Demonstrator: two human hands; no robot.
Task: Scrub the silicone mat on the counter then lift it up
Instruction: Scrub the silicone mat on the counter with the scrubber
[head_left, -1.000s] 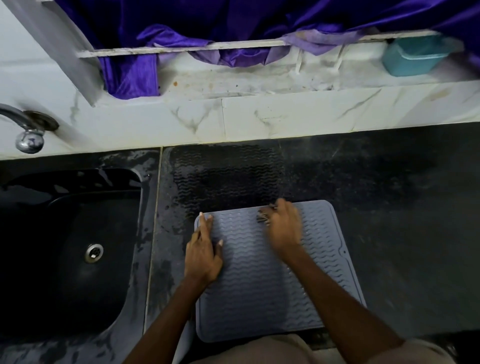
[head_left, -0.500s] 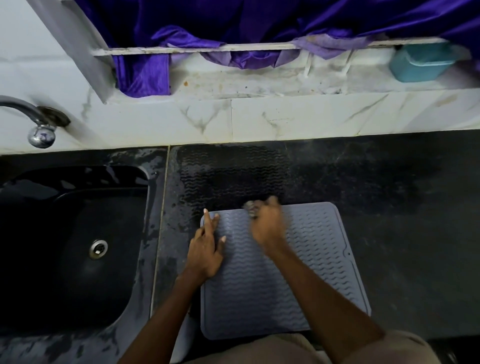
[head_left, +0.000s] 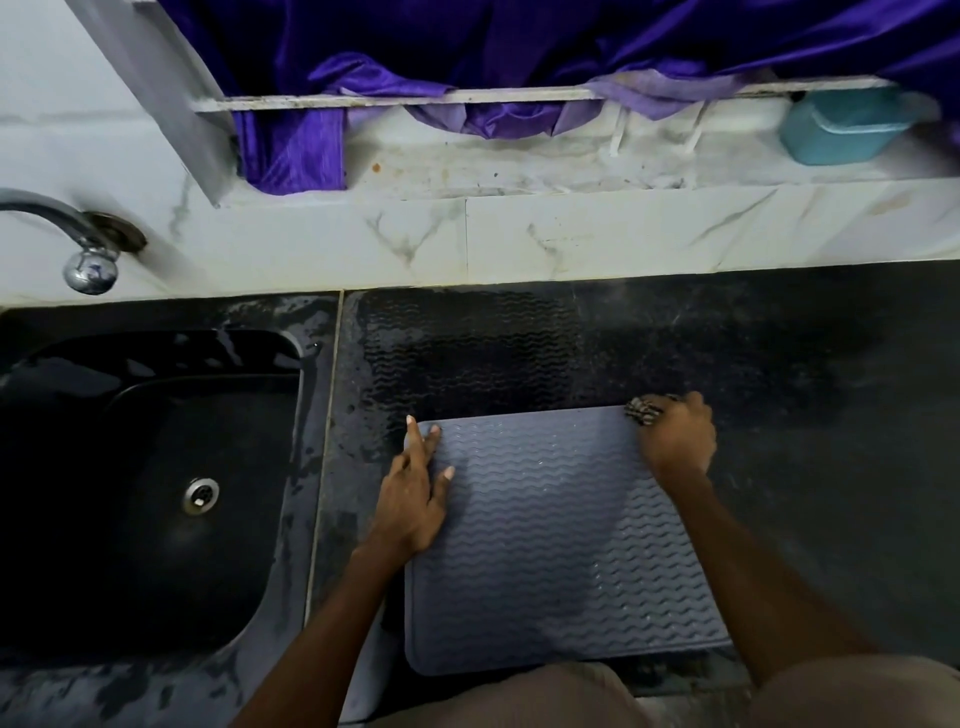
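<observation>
Dim, bluish light, brighter at the top, edges bowed, soft focus

No text, label, brand, number or sign can be read anywhere in this view; the surfaces in sight carry only plain colour, marble veining or a moulded wave pattern.

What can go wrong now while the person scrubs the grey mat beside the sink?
The right hand holds the scrubber at the mat's far right corner, so it may slip onto the counter. Only the left hand pins the mat, which may slide on the wet counter.
</observation>
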